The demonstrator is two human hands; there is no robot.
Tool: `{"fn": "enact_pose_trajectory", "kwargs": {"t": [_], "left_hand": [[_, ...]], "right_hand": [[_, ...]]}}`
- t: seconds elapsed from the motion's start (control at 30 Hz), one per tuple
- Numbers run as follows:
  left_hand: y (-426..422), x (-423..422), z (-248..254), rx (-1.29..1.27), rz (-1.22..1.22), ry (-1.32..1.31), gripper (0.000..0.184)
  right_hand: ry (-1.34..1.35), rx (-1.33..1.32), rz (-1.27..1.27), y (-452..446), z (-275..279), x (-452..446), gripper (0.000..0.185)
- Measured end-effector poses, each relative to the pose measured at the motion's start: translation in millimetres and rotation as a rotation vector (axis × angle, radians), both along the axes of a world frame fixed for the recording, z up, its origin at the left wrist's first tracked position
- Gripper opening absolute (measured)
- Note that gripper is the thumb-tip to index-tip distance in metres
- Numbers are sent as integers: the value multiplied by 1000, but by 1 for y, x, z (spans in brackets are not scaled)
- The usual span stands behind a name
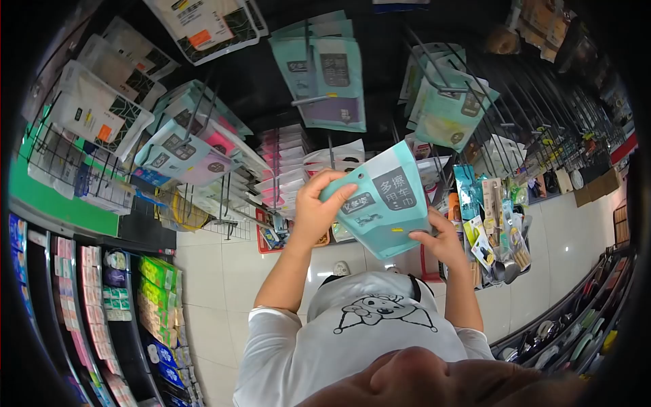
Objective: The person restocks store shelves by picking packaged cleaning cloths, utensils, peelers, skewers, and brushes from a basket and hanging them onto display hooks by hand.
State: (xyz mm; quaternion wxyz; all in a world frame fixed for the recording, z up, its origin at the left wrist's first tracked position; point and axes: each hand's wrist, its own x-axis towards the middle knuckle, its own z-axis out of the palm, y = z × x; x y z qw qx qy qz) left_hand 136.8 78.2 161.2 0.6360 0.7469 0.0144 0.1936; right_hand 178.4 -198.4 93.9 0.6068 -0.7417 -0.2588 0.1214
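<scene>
In front of my chest I hold a teal and white packet of car-wiping cloth (383,203), its printed face towards me and its hanging hole near the upper left. My left hand (320,203) pinches the packet's left edge, thumb on the front. At the lower right, my right hand (444,237) grips the other edge, also with the thumb on the front. Similar teal packets (325,78) hang from a metal hook above. More teal packets (451,105) are on a hook to the right.
White packets (102,112) hang at the upper left. Pink-edged packs (281,159) hang behind my left hand. A basket of assorted packaged goods (498,230) stands to my right. Stocked shelves (88,298) line the left, with more racks (569,339) at the lower right over a tiled floor (217,298).
</scene>
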Motion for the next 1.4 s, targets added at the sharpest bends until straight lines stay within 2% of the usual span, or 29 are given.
{"fn": "enact_pose_trajectory", "kwargs": {"t": [0.07, 0.13, 0.23, 0.3, 0.47, 0.63, 0.87, 0.9, 0.97, 1.07, 1.1, 1.17, 1.2, 1.23, 1.3, 1.37, 1.4], "left_hand": [[14, 0, 7, 9, 34, -55, 12], [25, -2, 32, 60, 42, -103, 13], [48, 14, 48, 191, 65, -236, 12], [59, 26, 60, 207, 89, -333, 11], [58, 44, 88, 153, 104, -266, 12], [58, 59, 91, 105, 105, -339, 15], [63, 86, 81, 150, 237, -337, 14], [67, 91, 80, 199, 277, -280, 15], [73, 109, 74, 366, 384, -382, 15], [60, 116, 84, 484, 501, -385, 19], [61, 118, 80, 639, 551, -466, 22], [56, 116, 78, 771, 657, -483, 37], [54, 112, 72, 707, 643, -552, 40], [46, 100, 66, 825, 743, -548, 43], [32, 84, 37, 712, 807, -542, 44], [9, 65, 5, 762, 681, -507, 37], [-4, 55, -15, 742, 588, -366, 34]], "right_hand": [[-2, -27, 18, 14, -3, -2, 27], [144, 134, -28, 29, -6, -6, 35], [58, 89, -31, 44, 0, -5, 44], [12, 83, -46, 51, 2, -6, 45], [-48, 57, -103, 46, -12, -7, 45], [140, 79, -208, 19, -29, -14, 39], [223, 73, -318, -18, -55, -17, 35], [231, 103, -295, -21, -60, -16, 33], [242, 141, -342, -30, -69, -15, 32], [140, 21, -349, -30, -65, -14, 26], [108, 28, -358, -30, -61, -14, 25], [33, -35, -378, -37, -56, -12, 24], [29, -55, -394, -43, -63, -11, 24], [22, -74, -393, -50, -70, -9, 23], [43, -110, -456, -69, -78, -9, 23], [-35, -129, -570, -91, -98, -7, 24], [118, -116, -602, -105, -107, -4, 28]]}}
